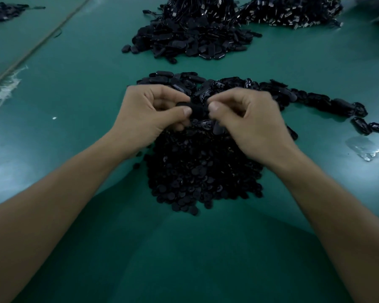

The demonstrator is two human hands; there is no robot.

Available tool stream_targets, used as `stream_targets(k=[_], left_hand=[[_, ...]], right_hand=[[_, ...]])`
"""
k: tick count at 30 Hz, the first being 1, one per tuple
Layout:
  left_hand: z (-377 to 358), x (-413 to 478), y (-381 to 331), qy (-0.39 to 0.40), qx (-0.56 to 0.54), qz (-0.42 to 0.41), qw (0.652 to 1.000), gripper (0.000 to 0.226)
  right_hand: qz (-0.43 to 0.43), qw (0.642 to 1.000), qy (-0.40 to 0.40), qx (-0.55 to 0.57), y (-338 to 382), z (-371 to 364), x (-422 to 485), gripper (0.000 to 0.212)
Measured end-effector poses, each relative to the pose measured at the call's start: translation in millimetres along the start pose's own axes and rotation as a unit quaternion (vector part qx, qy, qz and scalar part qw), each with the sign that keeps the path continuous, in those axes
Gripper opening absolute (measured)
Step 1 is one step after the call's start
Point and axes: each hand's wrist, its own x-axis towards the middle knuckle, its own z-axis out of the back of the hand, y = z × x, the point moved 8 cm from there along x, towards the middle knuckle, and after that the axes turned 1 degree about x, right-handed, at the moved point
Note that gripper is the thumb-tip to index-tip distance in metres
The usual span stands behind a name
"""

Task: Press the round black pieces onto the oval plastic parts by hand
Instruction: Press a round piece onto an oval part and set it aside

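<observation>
Black part (198, 110) is pinched between your hands: left hand (153, 112) and right hand (249, 119) both clamp it, thumbs meeting, likely to seat round onto oval. You hold it just above the pile of round pieces (201, 171), keeping refills close. Oval parts (315, 101) line the green surface (74, 95) behind.

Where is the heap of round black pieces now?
In the head view, the heap of round black pieces lies at the centre on the green table, just below the left hand and right hand, which pinch a black part.
</observation>
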Motion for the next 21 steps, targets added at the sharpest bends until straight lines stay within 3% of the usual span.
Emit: stream_targets(k=[4, 8, 11, 21], left_hand=[[35.4, 5.8, 18.1, -0.136, 0.019, 0.038, 0.990, 0.018], [49.8, 7.2, 30.7, -0.181, 0.083, 0.037, 0.979, 0.017], [54.3, 8.4, 38.5, -0.192, 0.090, 0.046, 0.976, 0.020], [47.7, 7.8, 35.0, -0.165, 0.161, 0.018, 0.973, 0.047]], right_hand=[[-0.047, 0.981, -0.062, -0.178, -35.4, 39.4, 20.6, 0.029], [-0.120, 0.953, -0.024, -0.278, -80.2, 58.8, 34.0, 0.040], [-0.137, 0.947, -0.006, -0.292, -92.7, 58.4, 38.3, 0.037], [-0.201, 0.960, -0.077, -0.181, -102.0, 70.1, 47.2, 0.008]])
